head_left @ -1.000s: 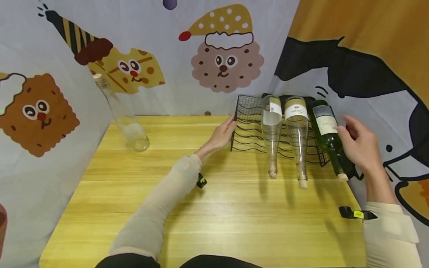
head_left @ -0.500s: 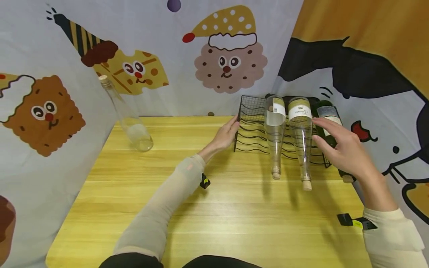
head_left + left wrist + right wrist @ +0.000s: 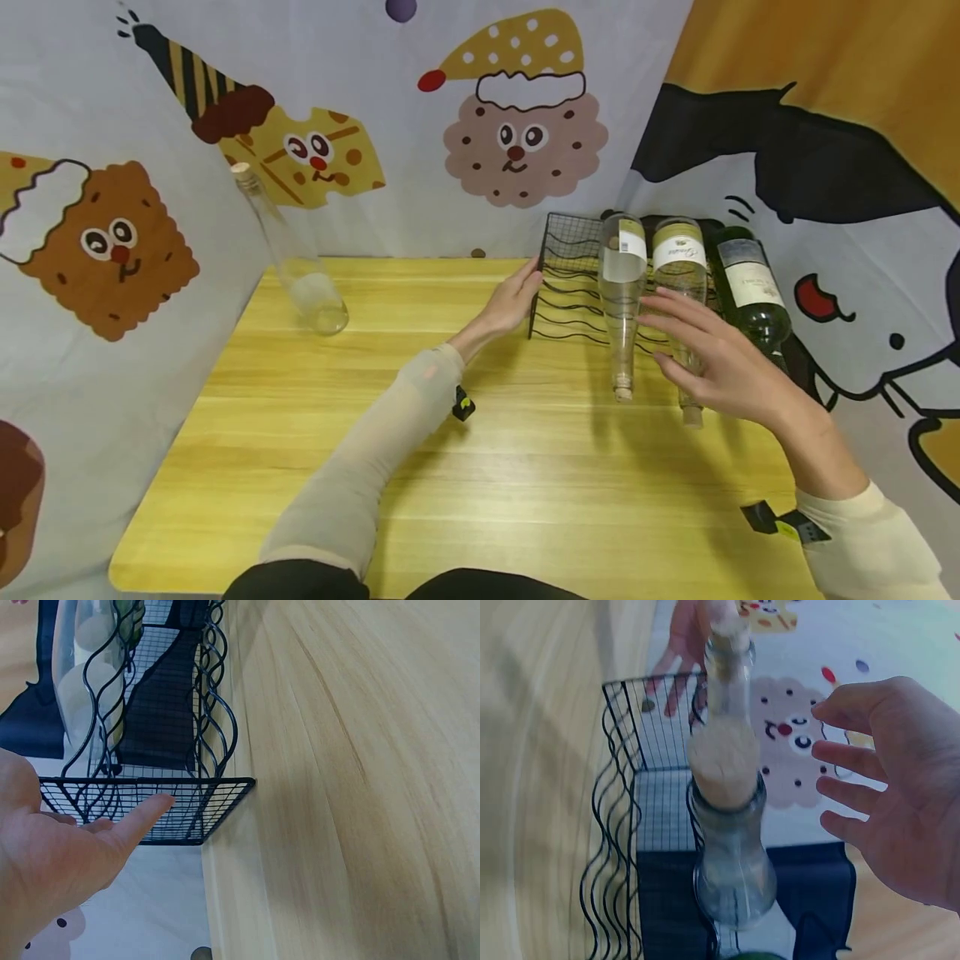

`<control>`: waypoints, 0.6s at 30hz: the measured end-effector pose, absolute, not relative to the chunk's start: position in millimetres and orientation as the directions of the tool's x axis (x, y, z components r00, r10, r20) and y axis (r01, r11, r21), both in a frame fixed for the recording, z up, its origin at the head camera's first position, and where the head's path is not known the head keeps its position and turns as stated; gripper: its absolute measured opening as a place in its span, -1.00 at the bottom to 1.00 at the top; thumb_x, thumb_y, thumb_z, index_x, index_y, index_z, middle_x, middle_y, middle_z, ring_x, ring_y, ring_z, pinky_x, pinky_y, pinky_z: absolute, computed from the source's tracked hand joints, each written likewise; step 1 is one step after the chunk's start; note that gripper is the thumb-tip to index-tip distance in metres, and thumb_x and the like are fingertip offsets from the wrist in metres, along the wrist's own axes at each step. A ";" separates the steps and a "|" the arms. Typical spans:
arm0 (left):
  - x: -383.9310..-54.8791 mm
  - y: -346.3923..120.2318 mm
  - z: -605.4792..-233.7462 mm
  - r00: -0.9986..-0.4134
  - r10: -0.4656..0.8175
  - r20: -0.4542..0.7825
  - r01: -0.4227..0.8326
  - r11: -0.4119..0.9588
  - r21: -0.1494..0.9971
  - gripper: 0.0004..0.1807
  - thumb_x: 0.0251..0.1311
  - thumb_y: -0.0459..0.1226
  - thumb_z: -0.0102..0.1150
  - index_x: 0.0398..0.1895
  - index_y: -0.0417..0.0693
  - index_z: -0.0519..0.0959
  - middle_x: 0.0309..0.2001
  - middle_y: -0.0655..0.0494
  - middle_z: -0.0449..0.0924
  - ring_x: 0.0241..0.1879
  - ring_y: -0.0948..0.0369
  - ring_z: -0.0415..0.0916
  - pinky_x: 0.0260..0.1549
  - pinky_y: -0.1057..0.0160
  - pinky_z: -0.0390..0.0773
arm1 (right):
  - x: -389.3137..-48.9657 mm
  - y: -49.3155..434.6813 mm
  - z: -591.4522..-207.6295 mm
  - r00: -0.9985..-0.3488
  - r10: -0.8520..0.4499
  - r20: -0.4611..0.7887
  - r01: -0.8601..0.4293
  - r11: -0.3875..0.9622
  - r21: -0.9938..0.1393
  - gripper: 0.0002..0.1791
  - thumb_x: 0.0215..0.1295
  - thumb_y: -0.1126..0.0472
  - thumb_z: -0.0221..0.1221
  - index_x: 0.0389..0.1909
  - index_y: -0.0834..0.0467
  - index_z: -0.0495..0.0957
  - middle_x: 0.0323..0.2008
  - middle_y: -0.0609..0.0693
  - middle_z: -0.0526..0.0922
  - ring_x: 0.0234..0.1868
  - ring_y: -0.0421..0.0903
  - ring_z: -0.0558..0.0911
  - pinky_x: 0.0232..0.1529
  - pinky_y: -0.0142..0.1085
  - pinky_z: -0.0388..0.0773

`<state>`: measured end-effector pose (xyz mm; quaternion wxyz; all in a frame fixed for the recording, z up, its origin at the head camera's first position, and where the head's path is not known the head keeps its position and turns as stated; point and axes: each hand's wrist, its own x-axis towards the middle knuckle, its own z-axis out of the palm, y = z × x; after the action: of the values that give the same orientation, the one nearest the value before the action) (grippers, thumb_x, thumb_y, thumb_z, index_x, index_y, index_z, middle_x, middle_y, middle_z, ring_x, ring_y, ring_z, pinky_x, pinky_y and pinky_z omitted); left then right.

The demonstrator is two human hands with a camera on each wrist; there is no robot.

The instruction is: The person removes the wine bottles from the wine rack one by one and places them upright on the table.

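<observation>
A black wire bottle rack [image 3: 573, 242] with wavy rails stands at the table's back right. Across it lie a clear glass bottle [image 3: 622, 267], a second clear bottle [image 3: 679, 250] with a white and gold label, and a green wine bottle [image 3: 753, 287], corked ends toward me. My left hand [image 3: 504, 307] rests against the rack's mesh left end [image 3: 161, 799], its fingers straight. Over the second clear bottle hovers my right hand [image 3: 716, 362], partly covering its neck in the head view. That hand's fingers [image 3: 851, 761] are spread and hold nothing; the cork [image 3: 724, 765] shows beside them.
Another clear corked bottle [image 3: 311, 287] stands upright at the back left of the wooden table [image 3: 525, 483]. A cartoon-printed cloth [image 3: 420, 167] hangs right behind the table and along its right side. Black wrist-camera mounts [image 3: 783, 523] stick out from both sleeves.
My right hand has moved left from beside the green bottle to over the second clear bottle. My left hand stays at the rack's end. The head view has shifted slightly.
</observation>
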<state>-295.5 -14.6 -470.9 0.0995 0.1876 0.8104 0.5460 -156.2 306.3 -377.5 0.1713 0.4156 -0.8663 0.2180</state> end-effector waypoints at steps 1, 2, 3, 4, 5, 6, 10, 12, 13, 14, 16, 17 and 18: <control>-295.4 -14.9 -470.7 -0.910 0.412 0.047 0.200 0.339 0.919 -0.31 0.89 0.07 -0.42 0.92 0.18 -0.11 0.88 -0.02 0.02 -0.31 -0.26 0.68 0.89 -0.05 0.07 | -155.4 303.6 -379.1 -0.584 -0.658 0.475 -0.804 0.549 -0.229 -0.47 0.80 -0.07 0.12 0.43 0.24 0.66 0.53 0.29 0.59 0.84 -0.18 0.19 0.85 -0.49 -0.07; -295.1 -15.2 -470.6 -0.910 0.411 0.048 0.202 0.341 0.918 -0.31 0.89 0.07 -0.42 0.92 0.19 -0.10 0.88 -0.01 0.02 -0.42 -0.18 0.61 0.89 -0.04 0.08 | -154.5 300.9 -380.8 -0.574 -0.670 0.471 -0.812 0.539 -0.224 -0.47 0.80 -0.06 0.11 0.44 0.24 0.65 0.54 0.29 0.58 0.84 -0.16 0.18 0.86 -0.48 -0.09; -295.1 -15.3 -470.7 -0.910 0.412 0.049 0.204 0.343 0.917 -0.31 0.89 0.08 -0.42 0.92 0.19 -0.10 0.88 -0.01 0.02 -0.50 -0.07 0.55 0.89 -0.03 0.09 | -153.6 298.2 -382.7 -0.567 -0.678 0.468 -0.818 0.532 -0.220 -0.48 0.80 -0.05 0.10 0.44 0.24 0.65 0.54 0.29 0.58 0.85 -0.14 0.18 0.86 -0.48 -0.10; -295.0 -15.4 -470.7 -0.909 0.413 0.051 0.207 0.345 0.915 -0.31 0.89 0.08 -0.42 0.92 0.19 -0.10 0.88 -0.01 0.04 -0.55 0.04 0.48 0.88 -0.02 0.10 | -152.4 295.5 -384.3 -0.560 -0.685 0.466 -0.822 0.529 -0.211 -0.53 0.75 0.05 0.16 0.44 0.24 0.65 0.54 0.29 0.58 0.85 -0.13 0.17 0.86 -0.47 -0.11; -294.8 -15.9 -470.7 -0.908 0.416 0.050 0.208 0.344 0.915 -0.30 0.89 0.09 -0.43 0.92 0.19 -0.11 0.87 -0.02 0.06 -0.60 0.12 0.39 0.88 -0.02 0.13 | -151.3 292.8 -385.9 -0.554 -0.694 0.461 -0.826 0.527 -0.200 -0.54 0.66 0.18 0.25 0.45 0.23 0.65 0.54 0.29 0.58 0.86 -0.13 0.16 0.87 -0.46 -0.12; -294.8 -16.3 -470.9 -0.907 0.418 0.050 0.209 0.343 0.916 -0.30 0.89 0.09 -0.43 0.92 0.19 -0.11 0.87 -0.03 0.07 -0.63 0.20 0.32 0.87 -0.01 0.14 | -150.2 290.3 -387.4 -0.549 -0.701 0.456 -0.830 0.524 -0.192 -0.49 0.52 0.30 0.32 0.45 0.21 0.65 0.54 0.29 0.58 0.86 -0.12 0.16 0.86 -0.46 -0.13; -294.1 -14.8 -471.9 -0.902 0.428 0.051 0.209 0.331 0.920 -0.29 0.89 0.09 -0.43 0.92 0.17 -0.12 0.85 -0.09 0.12 -0.66 0.25 0.29 0.80 -0.05 0.32 | -145.4 284.5 -392.5 -0.544 -0.721 0.430 -0.831 0.535 -0.156 -0.18 0.07 0.54 0.42 0.45 0.14 0.66 0.55 0.27 0.58 0.86 -0.08 0.16 0.88 -0.41 -0.14; -293.8 -15.1 -472.2 -0.901 0.430 0.053 0.210 0.328 0.921 -0.29 0.89 0.09 -0.43 0.92 0.17 -0.12 0.85 -0.10 0.12 -0.66 0.24 0.30 0.78 -0.06 0.35 | -144.3 282.5 -394.2 -0.542 -0.729 0.418 -0.833 0.533 -0.149 -0.15 0.02 0.56 0.42 0.44 0.12 0.67 0.57 0.25 0.57 0.86 -0.04 0.16 0.90 -0.37 -0.17; -293.9 -15.5 -472.4 -0.900 0.431 0.056 0.214 0.326 0.921 -0.29 0.89 0.08 -0.42 0.92 0.16 -0.12 0.85 -0.12 0.13 -0.66 0.24 0.30 0.77 -0.07 0.36 | -144.0 281.9 -394.6 -0.541 -0.733 0.413 -0.834 0.532 -0.147 -0.15 0.01 0.57 0.41 0.44 0.11 0.67 0.58 0.25 0.56 0.87 -0.06 0.14 0.91 -0.36 -0.18; -294.0 -15.7 -472.4 -0.900 0.433 0.058 0.216 0.325 0.921 -0.29 0.89 0.09 -0.43 0.92 0.16 -0.13 0.84 -0.13 0.13 -0.67 0.24 0.29 0.78 -0.07 0.34 | -143.8 281.3 -395.1 -0.538 -0.737 0.409 -0.835 0.530 -0.144 -0.14 0.00 0.58 0.39 0.44 0.11 0.67 0.59 0.26 0.55 0.88 -0.05 0.12 0.91 -0.34 -0.20; -294.3 -16.6 -472.4 -0.898 0.435 0.064 0.220 0.320 0.921 -0.28 0.89 0.10 -0.44 0.92 0.14 -0.13 0.78 -0.26 0.23 -0.69 0.26 0.26 0.83 -0.06 0.26 | -143.9 280.0 -396.0 -0.534 -0.745 0.401 -0.839 0.527 -0.137 -0.13 -0.01 0.61 0.35 0.44 0.11 0.67 0.60 0.26 0.54 0.88 -0.06 0.09 0.92 -0.32 -0.22; -294.3 -17.0 -472.3 -0.898 0.435 0.064 0.221 0.321 0.921 -0.28 0.89 0.10 -0.44 0.92 0.14 -0.13 0.77 -0.28 0.25 -0.69 0.24 0.24 0.85 -0.05 0.22 | -143.9 279.3 -396.3 -0.533 -0.748 0.396 -0.839 0.526 -0.135 -0.12 -0.01 0.62 0.33 0.44 0.12 0.67 0.60 0.27 0.53 0.89 -0.05 0.09 0.92 -0.32 -0.23; -294.3 -17.4 -472.4 -0.899 0.433 0.064 0.222 0.324 0.919 -0.28 0.89 0.11 -0.45 0.92 0.14 -0.13 0.71 -0.32 0.33 -0.68 0.21 0.23 0.86 -0.05 0.19 | -144.0 278.7 -396.8 -0.532 -0.751 0.392 -0.840 0.526 -0.133 -0.12 -0.01 0.63 0.31 0.44 0.12 0.67 0.60 0.27 0.53 0.89 -0.06 0.08 0.92 -0.32 -0.23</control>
<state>-294.3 -17.4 -472.4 0.0970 0.2029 0.8080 0.5446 -144.0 278.7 -396.8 0.1444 0.4618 -0.8614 0.1546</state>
